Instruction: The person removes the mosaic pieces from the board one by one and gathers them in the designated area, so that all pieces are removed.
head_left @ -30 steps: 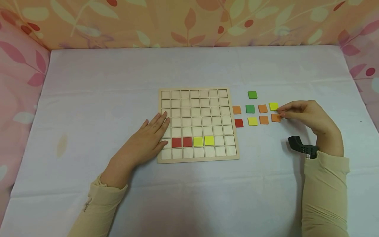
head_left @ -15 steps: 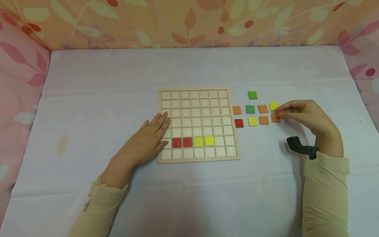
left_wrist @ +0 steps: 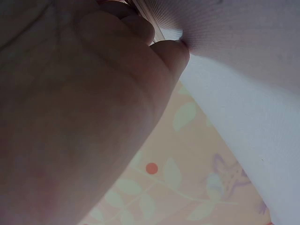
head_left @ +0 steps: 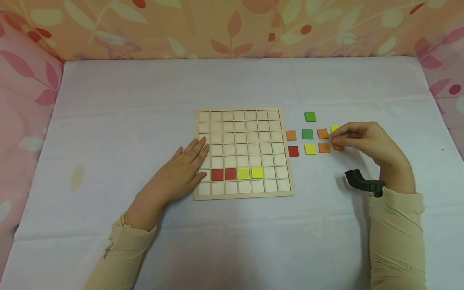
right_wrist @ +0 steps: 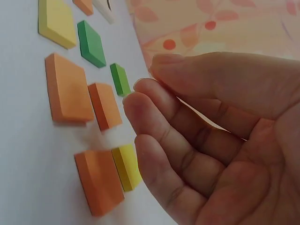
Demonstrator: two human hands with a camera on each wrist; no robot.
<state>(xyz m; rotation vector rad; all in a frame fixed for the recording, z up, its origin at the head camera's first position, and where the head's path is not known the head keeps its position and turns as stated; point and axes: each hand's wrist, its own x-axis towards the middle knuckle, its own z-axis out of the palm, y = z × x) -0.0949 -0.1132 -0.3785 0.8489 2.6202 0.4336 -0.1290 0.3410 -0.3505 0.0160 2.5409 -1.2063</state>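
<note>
A wooden grid board [head_left: 244,197] lies flat on the table, with two red tiles [head_left: 217,175] and two yellow tiles [head_left: 257,172] side by side in one row of its cells. My left hand [head_left: 177,173] rests on the board's left edge, fingers extended. Over the loose tiles to the right hovers my right hand [head_left: 366,141], its fingers loosely bent and nothing between thumb and fingers in the right wrist view. It partly covers a yellow tile [head_left: 334,128] and an orange tile [head_left: 339,148]. Another orange tile [right_wrist: 69,89] stands out in the right wrist view.
Right of the board lie more loose tiles: a red tile [head_left: 293,151], two green tiles, a yellow tile [head_left: 310,149] and several orange ones. A black camera mount [head_left: 362,183] juts from the right wrist. Patterned cloth walls [head_left: 232,28] border the white-covered table.
My right hand has shifted slightly left, its fingertips now covering more of the far-right yellow and orange tiles. The left hand and the tiles on the board stay put.
</note>
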